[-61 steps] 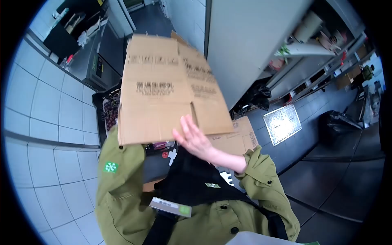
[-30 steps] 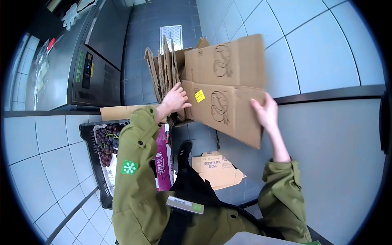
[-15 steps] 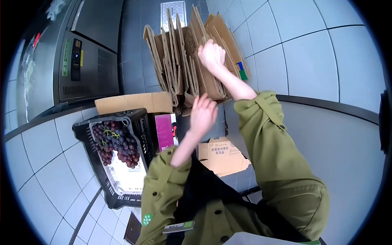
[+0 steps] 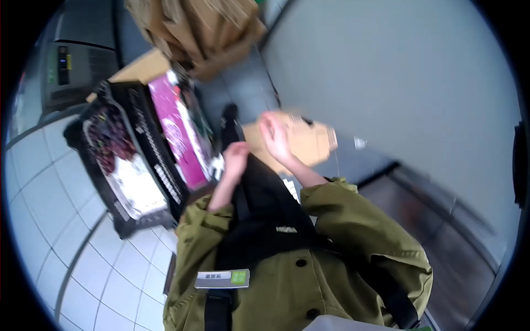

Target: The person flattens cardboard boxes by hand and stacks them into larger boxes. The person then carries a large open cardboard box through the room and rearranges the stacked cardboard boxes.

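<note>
My right hand hangs in front of a flattened cardboard box on the floor, fingers loosely stretched and nothing seen in them. Over my dark apron and leg is my left hand, its fingers smeared by motion, so their shape is unclear. Whether the right hand touches the cardboard cannot be made out. A bundle of folded brown cardboard stands at the top, apart from both hands.
Dark grapes lie in a black plastic crate at left, beside a purple box. A stainless machine stands at upper left. A large grey panel borders the right side.
My right hand has let go of the upright cardboard bundle and come down. My left hand has drawn back toward my body. The view has shifted, moving the bundle up and left.
</note>
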The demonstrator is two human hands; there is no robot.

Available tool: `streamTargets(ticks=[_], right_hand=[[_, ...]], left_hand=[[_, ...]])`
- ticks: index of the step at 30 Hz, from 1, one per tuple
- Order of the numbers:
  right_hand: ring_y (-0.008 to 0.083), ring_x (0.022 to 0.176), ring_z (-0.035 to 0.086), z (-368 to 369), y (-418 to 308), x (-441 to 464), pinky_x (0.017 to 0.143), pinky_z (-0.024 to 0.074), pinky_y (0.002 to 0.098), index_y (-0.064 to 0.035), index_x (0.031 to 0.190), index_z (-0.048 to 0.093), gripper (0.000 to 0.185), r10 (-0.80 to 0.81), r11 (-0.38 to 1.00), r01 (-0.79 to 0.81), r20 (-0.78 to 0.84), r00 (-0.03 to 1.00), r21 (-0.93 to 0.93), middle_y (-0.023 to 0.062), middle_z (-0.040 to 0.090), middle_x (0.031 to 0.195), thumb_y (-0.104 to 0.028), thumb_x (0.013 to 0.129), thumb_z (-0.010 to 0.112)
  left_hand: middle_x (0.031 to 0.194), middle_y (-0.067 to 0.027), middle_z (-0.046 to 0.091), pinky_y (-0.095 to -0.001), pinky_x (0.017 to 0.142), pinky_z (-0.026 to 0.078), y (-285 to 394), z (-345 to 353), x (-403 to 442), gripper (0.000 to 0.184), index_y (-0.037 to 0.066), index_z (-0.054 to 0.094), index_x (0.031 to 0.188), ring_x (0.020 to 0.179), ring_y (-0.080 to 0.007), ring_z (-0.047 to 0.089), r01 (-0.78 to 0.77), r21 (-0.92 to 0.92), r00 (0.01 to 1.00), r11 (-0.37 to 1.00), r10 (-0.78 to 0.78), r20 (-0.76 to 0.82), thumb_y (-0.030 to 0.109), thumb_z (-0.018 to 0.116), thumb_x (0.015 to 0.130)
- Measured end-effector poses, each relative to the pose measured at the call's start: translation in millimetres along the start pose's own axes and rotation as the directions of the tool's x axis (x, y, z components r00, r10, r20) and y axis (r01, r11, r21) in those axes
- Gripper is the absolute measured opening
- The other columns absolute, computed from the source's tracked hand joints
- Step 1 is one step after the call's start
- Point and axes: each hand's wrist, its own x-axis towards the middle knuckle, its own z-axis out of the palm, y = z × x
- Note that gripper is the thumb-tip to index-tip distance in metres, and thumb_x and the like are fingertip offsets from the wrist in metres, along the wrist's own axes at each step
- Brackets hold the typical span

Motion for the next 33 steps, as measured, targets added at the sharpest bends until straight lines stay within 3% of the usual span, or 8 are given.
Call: streamTargets(ticks=[2, 5, 10, 14, 20, 26, 29, 33], right_hand=[[0.0192, 0.072, 0.057, -26.8, 95.7, -129.0, 0.066, 0.0442, 0.0276, 0.0019, 0.097, 0.052, 0.024, 0.358, 0.932, -0.359, 0.029, 0.933, 0.043, 0.0128, 0.058, 0.082, -0.015, 0.081, 0.049], [0.0140, 0.052, 0.055, -92.2, 178.0, -273.1, 0.048, 0.0422, 0.0276, 0.0018, 0.077, 0.059, 0.023, 0.776, 0.627, -0.777, -0.034, 0.629, -0.063, 0.0090, 0.057, 0.059, -0.017, 0.077, 0.046], [0.0141, 0.050, 0.054, -127.4, 284.2, -417.5, 0.047, 0.0416, 0.0273, 0.0024, 0.065, 0.058, 0.022, 0.964, 0.222, -0.974, -0.138, 0.226, -0.045, 0.0080, 0.055, 0.055, -0.019, 0.067, 0.053], [0.0128, 0.049, 0.052, -82.4, 395.9, -423.4, 0.048, 0.0421, 0.0250, 0.0027, 0.066, 0.058, 0.022, 0.948, 0.314, -0.943, -0.027, 0.318, -0.111, 0.0065, 0.054, 0.055, -0.019, 0.067, 0.056], [0.0118, 0.064, 0.051, 4.3, 529.5, -324.7, 0.058, 0.0427, 0.0229, -0.0014, 0.096, 0.054, 0.038, 0.967, 0.165, -0.837, 0.082, 0.242, 0.522, 0.0046, 0.055, 0.078, -0.028, 0.070, 0.062], [0.0148, 0.073, 0.051, 66.3, 643.1, -293.5, 0.061, 0.0427, 0.0292, 0.0024, 0.096, 0.053, 0.052, 0.993, 0.111, -0.496, -0.081, 0.082, 0.861, 0.0080, 0.054, 0.084, -0.037, 0.065, 0.067], [0.0181, 0.080, 0.051, 62.9, 622.8, -266.7, 0.068, 0.0435, 0.0325, 0.0016, 0.099, 0.052, 0.056, 0.953, 0.281, -0.595, -0.292, 0.081, 0.753, 0.0101, 0.054, 0.089, -0.040, 0.065, 0.067], [0.0262, 0.093, 0.049, 19.0, 614.6, -267.8, 0.077, 0.0425, 0.0373, 0.0016, 0.108, 0.046, 0.065, 0.638, -0.193, -0.785, -0.533, -0.556, 0.589, 0.0151, 0.048, 0.106, -0.044, 0.066, 0.066]], left_hand=[[0.073, -0.0037, 0.057, -0.0220, 0.062, 0.041, -42.7, -11.3, -47.1, 0.012, 0.002, 0.056, 0.085, 0.067, -0.0109, 0.052, 0.185, -0.291, 0.958, 0.939, -0.238, -0.160, 0.009, 0.053, 0.076], [0.080, -0.0019, 0.058, -0.0193, 0.062, 0.039, -96.1, 4.1, -79.6, 0.013, 0.005, 0.057, 0.088, 0.072, -0.0084, 0.053, 0.287, -0.133, 0.934, 0.949, -0.308, -0.181, 0.012, 0.049, 0.080], [0.079, -0.0018, 0.057, -0.0189, 0.063, 0.039, -174.3, 53.2, -63.5, 0.015, 0.004, 0.057, 0.089, 0.071, -0.0084, 0.053, 0.170, 0.166, 0.978, 0.972, -0.187, 0.094, 0.013, 0.050, 0.080], [0.073, -0.0017, 0.056, -0.0202, 0.059, 0.039, -268.7, 86.9, -12.6, 0.014, 0.003, 0.058, 0.085, 0.068, -0.0084, 0.051, 0.273, 0.263, 0.942, 0.926, -0.313, 0.124, 0.013, 0.051, 0.078], [0.076, -0.0063, 0.060, -0.0261, 0.067, 0.041, -434.1, 99.6, 110.7, 0.022, 0.002, 0.060, 0.087, 0.074, -0.0142, 0.055, 0.173, 0.536, 0.962, 0.827, -0.257, 0.087, 0.016, 0.053, 0.072], [0.108, -0.0130, 0.049, -0.0305, 0.081, 0.039, -515.9, 114.0, 183.8, 0.057, 0.000, 0.040, 0.115, 0.097, -0.0203, 0.048, 0.300, 0.477, 0.954, 0.826, -0.247, -0.172, 0.031, 0.060, 0.072], [0.109, -0.0152, 0.048, -0.0319, 0.084, 0.038, -543.1, 109.7, 211.7, 0.068, 0.002, 0.038, 0.118, 0.098, -0.0230, 0.048, 0.356, 0.386, 0.934, 0.851, -0.314, -0.169, 0.038, 0.064, 0.067], [0.115, -0.0196, 0.037, -0.0378, 0.085, 0.037, -504.2, 145.3, 212.5, 0.077, 0.010, 0.040, 0.116, 0.104, -0.0310, 0.040, 0.286, 0.788, 0.958, 0.546, -0.145, -0.247, 0.048, 0.069, 0.057]])
